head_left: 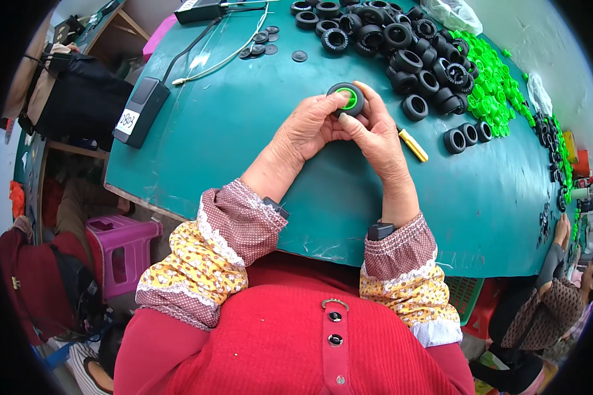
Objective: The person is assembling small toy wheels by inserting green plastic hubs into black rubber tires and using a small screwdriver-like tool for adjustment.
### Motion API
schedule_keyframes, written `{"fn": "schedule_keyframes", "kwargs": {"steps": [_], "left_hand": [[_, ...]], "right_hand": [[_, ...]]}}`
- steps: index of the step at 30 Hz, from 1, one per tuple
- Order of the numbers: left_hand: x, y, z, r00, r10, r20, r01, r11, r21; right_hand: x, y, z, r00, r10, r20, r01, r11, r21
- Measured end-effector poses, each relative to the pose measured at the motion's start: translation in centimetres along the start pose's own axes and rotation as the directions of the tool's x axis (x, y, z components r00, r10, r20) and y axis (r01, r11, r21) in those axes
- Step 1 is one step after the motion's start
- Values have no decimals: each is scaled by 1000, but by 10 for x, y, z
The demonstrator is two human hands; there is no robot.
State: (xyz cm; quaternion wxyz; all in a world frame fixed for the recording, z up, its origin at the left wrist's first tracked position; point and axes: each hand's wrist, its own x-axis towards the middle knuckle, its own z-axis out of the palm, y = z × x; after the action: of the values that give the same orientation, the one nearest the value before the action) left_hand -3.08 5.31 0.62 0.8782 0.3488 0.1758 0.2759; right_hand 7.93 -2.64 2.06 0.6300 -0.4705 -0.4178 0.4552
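Note:
Both my hands hold one small black toy tyre [339, 89] with a bright green wheel hub [353, 99] sitting inside its ring. My left hand [308, 125] grips the tyre from the left, its thumb pressed on the hub. From the right, my right hand [375, 135] closes round it, thumb at the lower edge and a finger along the upper side. Just right of my right hand lies a yellow-handled tool [413, 145], its far end hidden behind the hand. Three loose tyres [469, 135] stand in a row farther right.
A heap of black tyres [402, 56] and a pile of green hubs [491, 82] cover the table's far right. Several dark discs [260, 45] and a pale cable [227, 64] lie at the far left, near a black box [141, 112]. Other people sit at both sides.

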Motion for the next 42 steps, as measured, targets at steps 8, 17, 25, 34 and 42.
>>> {"fn": "schedule_keyframes", "kwargs": {"steps": [8, 17, 25, 34, 42], "left_hand": [[-2, 7, -2, 997, 4, -79, 14, 974, 228], [-2, 0, 2, 999, 51, 1, -48, 943, 328], [-4, 4, 11, 994, 100, -46, -62, 852, 520], [-4, 1, 18, 991, 134, 29, -130, 849, 512], [-10, -1, 26, 983, 87, 160, -163, 817, 553]], "right_hand": [[-2, -5, -10, 996, 16, 82, 9, 957, -289], [1, -2, -13, 998, 42, 43, -28, 959, -283], [1, 3, -7, 984, 41, -172, -54, 996, -67], [4, 3, -13, 970, 53, -237, -71, 995, -69], [0, -1, -7, 955, -46, -293, -12, 981, -193]]}}
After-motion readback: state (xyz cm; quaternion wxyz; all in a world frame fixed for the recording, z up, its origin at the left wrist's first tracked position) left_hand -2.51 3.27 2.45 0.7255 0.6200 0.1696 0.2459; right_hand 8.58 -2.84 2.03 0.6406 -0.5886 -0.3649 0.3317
